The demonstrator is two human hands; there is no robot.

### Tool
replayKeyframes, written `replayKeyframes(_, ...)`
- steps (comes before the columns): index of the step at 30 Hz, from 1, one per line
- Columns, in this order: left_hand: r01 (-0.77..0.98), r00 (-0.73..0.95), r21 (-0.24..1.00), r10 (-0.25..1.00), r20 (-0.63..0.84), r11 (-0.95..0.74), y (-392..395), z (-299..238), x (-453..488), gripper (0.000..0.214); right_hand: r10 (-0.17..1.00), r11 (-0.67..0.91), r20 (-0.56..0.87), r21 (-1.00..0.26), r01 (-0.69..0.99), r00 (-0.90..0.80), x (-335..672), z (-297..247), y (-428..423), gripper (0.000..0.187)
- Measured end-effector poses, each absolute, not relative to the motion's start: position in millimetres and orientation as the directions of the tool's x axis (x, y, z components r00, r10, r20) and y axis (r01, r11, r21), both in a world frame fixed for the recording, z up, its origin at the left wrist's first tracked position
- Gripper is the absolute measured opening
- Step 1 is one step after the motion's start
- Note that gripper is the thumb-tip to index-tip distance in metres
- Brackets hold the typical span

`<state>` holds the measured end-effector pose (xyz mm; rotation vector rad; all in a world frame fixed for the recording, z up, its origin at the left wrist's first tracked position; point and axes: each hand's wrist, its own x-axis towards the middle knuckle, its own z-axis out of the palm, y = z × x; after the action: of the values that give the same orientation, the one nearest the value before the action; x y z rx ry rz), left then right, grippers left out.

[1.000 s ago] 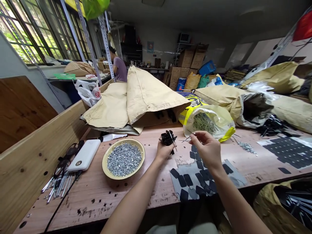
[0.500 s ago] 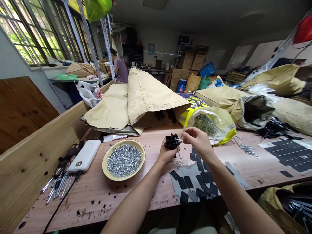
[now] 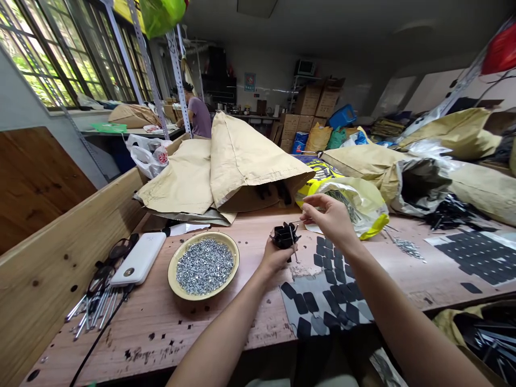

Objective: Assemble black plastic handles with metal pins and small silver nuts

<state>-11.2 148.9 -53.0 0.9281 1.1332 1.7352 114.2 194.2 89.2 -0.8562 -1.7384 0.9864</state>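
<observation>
My left hand (image 3: 276,257) is closed around a black slotted plastic part (image 3: 284,236) and holds it above the table. A thin metal rod (image 3: 294,243) slants down along the part's right side. Just up and to the right, my right hand (image 3: 327,214) has its thumb and fingers pinched together. A slim metal rod (image 3: 297,221), only partly visible, sticks out of that pinch toward the black part. Behind the right hand, an open yellow and white bag (image 3: 368,207) holds many thin metal rods.
A yellowish bowl (image 3: 172,279) of small metal nuts stands left of my hands. A white power bank (image 3: 139,259), sunglasses (image 3: 100,279) and loose rods lie farther left. Black pads (image 3: 310,301) on a grey sheet lie at the front. Large paper sacks (image 3: 253,156) stand behind; a person (image 3: 200,115) sits beyond.
My right hand has drawn back slightly to the right and up from the black part, and the rod that crossed its top now shows less. My left hand stays about where it was.
</observation>
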Motion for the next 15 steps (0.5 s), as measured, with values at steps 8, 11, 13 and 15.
replayKeyframes(8,-0.237,-0.368,0.935,0.915,0.166,-0.265,144,-43,-10,0.05,0.862,0.34,0.177,-0.897,0.283,-0.475,88,98,207,0.026)
replayKeyframes(11,-0.244,-0.356,0.934,0.92,0.162,-0.259,142,-41,-10,0.047,0.846,0.335,0.148,-0.895,0.295,-0.512,84,98,210,0.027)
replayKeyframes(13,-0.25,-0.356,0.935,0.922,0.153,-0.252,141,-40,-10,0.045,0.832,0.422,0.253,-0.866,0.267,-0.494,90,98,207,0.029)
replayKeyframes(15,-0.259,-0.358,0.933,0.922,0.147,-0.249,141,-40,-11,0.043,0.756,0.625,0.468,-0.722,0.296,-0.457,103,92,199,0.027)
